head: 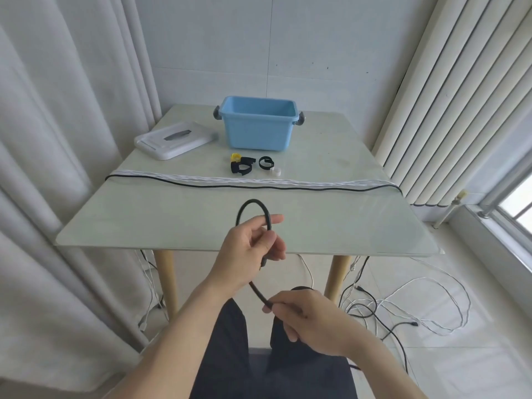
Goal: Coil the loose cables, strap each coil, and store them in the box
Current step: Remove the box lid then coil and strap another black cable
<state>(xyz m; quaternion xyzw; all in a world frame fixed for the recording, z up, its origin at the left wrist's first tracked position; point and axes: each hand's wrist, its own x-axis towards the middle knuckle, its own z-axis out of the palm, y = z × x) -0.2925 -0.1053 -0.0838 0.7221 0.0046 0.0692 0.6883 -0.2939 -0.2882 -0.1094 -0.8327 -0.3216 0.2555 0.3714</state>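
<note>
Arching above the left hand, thick black cable (matte) loops once.

We log black cable looped above near table edge. White cables stretched across table, more tangled on floor. Straps beside them. Blue box open, behind straps.

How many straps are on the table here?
3 that I can make out, all just in front of the blue box: a yellow-tabbed strap, a black strap below it, and a black strap to their right.
</note>
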